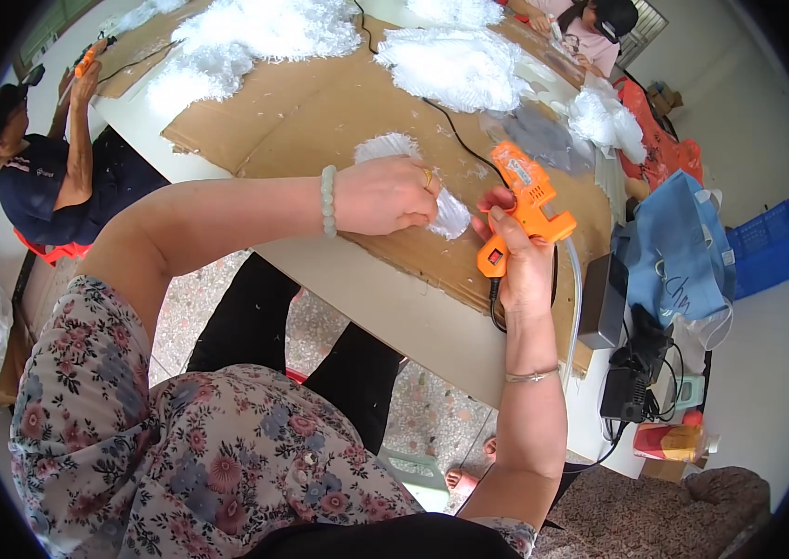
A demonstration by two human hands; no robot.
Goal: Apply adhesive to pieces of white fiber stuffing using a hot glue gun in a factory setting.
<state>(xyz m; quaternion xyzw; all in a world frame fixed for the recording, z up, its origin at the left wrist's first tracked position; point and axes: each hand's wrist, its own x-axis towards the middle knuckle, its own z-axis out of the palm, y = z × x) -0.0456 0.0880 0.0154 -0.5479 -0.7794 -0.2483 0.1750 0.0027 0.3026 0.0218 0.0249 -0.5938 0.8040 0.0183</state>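
My right hand [522,256] is wrapped round the handle of an orange hot glue gun [532,191], raised above the right part of the cardboard. A clear glue stick [575,307] hangs down from the gun's back end. My left hand [385,196] is closed on a white fringed piece [451,216] lying on the cardboard. That piece shows on both sides of the hand, while its middle and my fingertips are hidden.
Brown cardboard [320,112] covers the table, with fluffy white heaps [455,70] at the back. A black cord [455,126] crosses it. At right stand a dark box [603,300], a blue bag [677,247] and a power adapter [625,391]. Two people sit across, one holding another glue gun [90,58].
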